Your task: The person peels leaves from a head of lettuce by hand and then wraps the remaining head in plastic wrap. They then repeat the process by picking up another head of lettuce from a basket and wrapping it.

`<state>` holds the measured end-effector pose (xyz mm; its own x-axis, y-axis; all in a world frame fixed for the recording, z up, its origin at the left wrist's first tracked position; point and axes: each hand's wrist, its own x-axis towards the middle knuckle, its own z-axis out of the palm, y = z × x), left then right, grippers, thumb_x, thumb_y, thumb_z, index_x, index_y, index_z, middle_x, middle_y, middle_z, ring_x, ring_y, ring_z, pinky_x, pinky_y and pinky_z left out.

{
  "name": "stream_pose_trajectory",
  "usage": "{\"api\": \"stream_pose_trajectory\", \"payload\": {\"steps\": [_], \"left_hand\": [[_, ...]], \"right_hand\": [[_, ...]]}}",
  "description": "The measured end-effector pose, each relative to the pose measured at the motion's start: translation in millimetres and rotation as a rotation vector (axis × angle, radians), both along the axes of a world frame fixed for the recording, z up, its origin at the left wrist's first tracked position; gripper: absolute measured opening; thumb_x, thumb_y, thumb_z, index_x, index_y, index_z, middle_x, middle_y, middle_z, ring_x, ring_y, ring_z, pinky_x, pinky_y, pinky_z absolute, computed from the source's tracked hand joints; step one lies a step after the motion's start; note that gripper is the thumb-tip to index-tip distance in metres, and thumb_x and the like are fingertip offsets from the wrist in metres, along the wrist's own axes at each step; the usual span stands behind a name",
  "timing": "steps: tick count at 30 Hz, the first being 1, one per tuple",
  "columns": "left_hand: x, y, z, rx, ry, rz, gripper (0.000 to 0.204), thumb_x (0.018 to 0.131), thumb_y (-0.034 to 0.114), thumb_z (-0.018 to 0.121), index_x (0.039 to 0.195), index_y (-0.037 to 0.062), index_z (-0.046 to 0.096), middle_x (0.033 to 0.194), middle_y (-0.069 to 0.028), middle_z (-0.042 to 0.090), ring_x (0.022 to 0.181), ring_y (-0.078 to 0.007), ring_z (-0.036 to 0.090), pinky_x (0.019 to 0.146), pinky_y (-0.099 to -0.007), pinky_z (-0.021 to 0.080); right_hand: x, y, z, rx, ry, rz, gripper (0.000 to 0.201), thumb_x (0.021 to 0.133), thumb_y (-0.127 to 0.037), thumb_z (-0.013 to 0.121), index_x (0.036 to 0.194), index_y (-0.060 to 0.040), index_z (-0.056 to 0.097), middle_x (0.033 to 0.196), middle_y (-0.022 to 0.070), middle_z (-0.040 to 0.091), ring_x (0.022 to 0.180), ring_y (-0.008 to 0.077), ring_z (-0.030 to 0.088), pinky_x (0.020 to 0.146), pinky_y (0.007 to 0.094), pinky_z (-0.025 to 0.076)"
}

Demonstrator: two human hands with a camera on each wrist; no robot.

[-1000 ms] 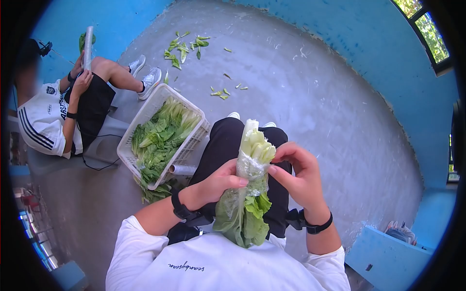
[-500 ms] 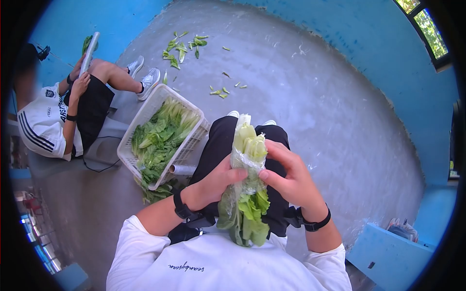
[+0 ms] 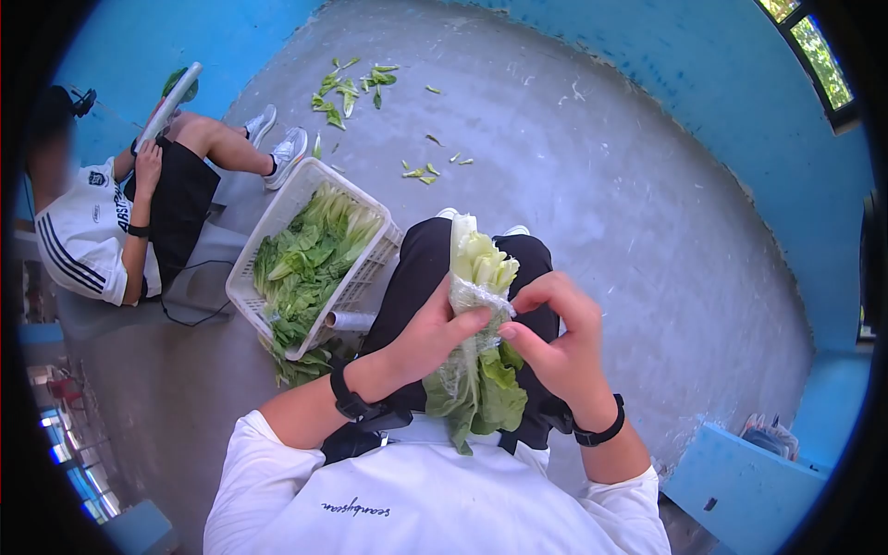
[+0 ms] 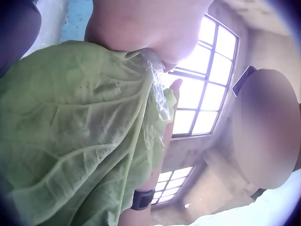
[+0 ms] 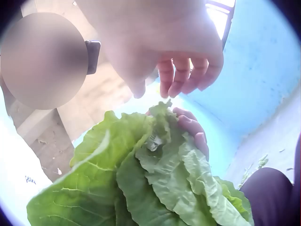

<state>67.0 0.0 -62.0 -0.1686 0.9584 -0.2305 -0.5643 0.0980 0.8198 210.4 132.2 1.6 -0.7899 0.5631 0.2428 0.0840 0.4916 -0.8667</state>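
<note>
A bundle of leafy green lettuce (image 3: pixel 481 379), pale cut stems pointing away from me, is held over my lap. Clear plastic film (image 3: pixel 479 298) wraps its middle. My left hand (image 3: pixel 430 338) grips the wrapped part from the left, thumb across the film. Beside the bundle's right edge is my right hand (image 3: pixel 564 338), its thumb and bent forefinger apart at the film's edge. In the right wrist view, a gap shows between thumb (image 5: pixel 138 89) and fingers above the leaves. A broad leaf (image 4: pixel 80 122) fills much of the left wrist view.
A white plastic crate (image 3: pixel 242 287) of lettuce stands to my left, with a film roll (image 3: pixel 350 321) beside it. Leaf scraps (image 3: pixel 347 92) lie on the floor ahead. Another person (image 3: pixel 102 222) sits at the left, holding a long roll (image 3: pixel 168 106).
My right fingers, against the bundle half a second ago, have come slightly off to its right. The left thumb reaches farther across the film. The other person's long roll has tilted rightward.
</note>
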Motion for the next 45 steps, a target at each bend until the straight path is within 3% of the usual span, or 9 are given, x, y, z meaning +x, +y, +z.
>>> {"api": "stream_pose_trajectory", "payload": {"steps": [5, 8, 11, 14, 19, 25, 32, 43, 45], "left_hand": [[9, 3, 4, 0.008, 0.221, -0.028, 0.073, 0.088, 0.007, 0.077, 0.148, 0.0063, 0.036, 0.137, -0.0057, 0.052, 0.122, -0.0143, 0.056, 0.102, -0.0336, 0.049], [8, 3, 3, -0.019, 0.228, -0.030, 0.076, 0.084, 0.004, 0.080, 0.147, 0.0062, 0.038, 0.134, -0.0067, 0.054, 0.122, -0.0153, 0.057, 0.100, -0.0339, 0.050], [5, 0, 4, -0.001, 0.148, -0.044, 0.071, 0.086, 0.006, 0.077, 0.146, 0.0054, 0.039, 0.130, -0.0074, 0.056, 0.120, -0.0171, 0.059, 0.100, -0.0341, 0.050], [0, -3, -3, 0.025, -0.074, -0.066, 0.065, 0.091, 0.013, 0.068, 0.148, 0.0037, 0.038, 0.127, -0.0088, 0.059, 0.117, -0.0193, 0.060, 0.101, -0.0356, 0.050], [-2, -4, -1, -0.034, -0.384, 0.033, 0.064, 0.096, 0.028, 0.049, 0.152, 0.0010, 0.035, 0.130, -0.0131, 0.060, 0.119, -0.0234, 0.060, 0.105, -0.0384, 0.047], [4, -3, 4, -0.005, -0.124, -0.010, 0.060, 0.101, 0.030, 0.045, 0.153, 0.0015, 0.035, 0.137, -0.0120, 0.056, 0.126, -0.0222, 0.056, 0.111, -0.0385, 0.042], [3, -7, -2, -0.021, -0.226, 0.057, 0.058, 0.105, 0.032, 0.046, 0.153, 0.0030, 0.033, 0.141, -0.0113, 0.052, 0.130, -0.0208, 0.053, 0.112, -0.0394, 0.041], [1, -4, 4, 0.087, -0.122, 0.025, 0.069, 0.101, 0.045, 0.063, 0.149, 0.0045, 0.035, 0.139, -0.0100, 0.053, 0.127, -0.0209, 0.055, 0.108, -0.0396, 0.046], [0, -6, -6, 0.097, -0.111, 0.008, 0.067, 0.104, 0.037, 0.058, 0.155, 0.0065, 0.027, 0.143, -0.0094, 0.050, 0.130, -0.0188, 0.051, 0.111, -0.0378, 0.042]], "right_hand": [[-2, -5, -4, 0.080, -0.018, -0.066, 0.019, 0.079, -0.004, 0.081, 0.093, -0.0008, 0.070, 0.086, 0.0078, 0.068, 0.079, 0.0185, 0.065, 0.068, 0.0288, 0.052], [1, -9, -8, -0.154, 0.001, -0.093, 0.016, 0.083, 0.001, 0.077, 0.097, 0.0007, 0.070, 0.089, 0.0074, 0.070, 0.082, 0.0146, 0.068, 0.070, 0.0269, 0.054], [0, -12, -13, -0.627, 0.108, -0.167, 0.016, 0.084, 0.003, 0.075, 0.099, 0.0021, 0.070, 0.091, 0.0066, 0.072, 0.084, 0.0122, 0.069, 0.073, 0.0268, 0.055], [-1, -11, -11, -0.515, 0.163, -0.254, 0.015, 0.084, 0.002, 0.076, 0.097, 0.0033, 0.069, 0.092, 0.0064, 0.072, 0.084, 0.0115, 0.068, 0.073, 0.0276, 0.055], [6, -13, -4, -0.172, -0.060, -0.090, 0.018, 0.081, -0.002, 0.079, 0.094, 0.0013, 0.068, 0.090, 0.0079, 0.070, 0.082, 0.0163, 0.068, 0.073, 0.0290, 0.055], [-1, -21, -10, -0.027, -0.079, -0.089, 0.015, 0.078, 0.000, 0.079, 0.089, 0.0007, 0.069, 0.084, 0.0088, 0.068, 0.077, 0.0198, 0.067, 0.069, 0.0304, 0.054], [2, -19, -9, -0.140, -0.002, -0.105, 0.012, 0.078, 0.002, 0.077, 0.087, 0.0009, 0.068, 0.082, 0.0086, 0.068, 0.074, 0.0206, 0.067, 0.067, 0.0302, 0.052], [-2, -23, -2, -0.016, -0.015, -0.060, 0.015, 0.077, -0.003, 0.082, 0.087, -0.0012, 0.070, 0.087, 0.0086, 0.067, 0.079, 0.0220, 0.065, 0.069, 0.0318, 0.053], [-1, -25, -4, -0.033, -0.046, -0.072, 0.015, 0.077, -0.002, 0.081, 0.087, -0.0008, 0.070, 0.086, 0.0086, 0.067, 0.078, 0.0216, 0.065, 0.068, 0.0315, 0.053]]}}
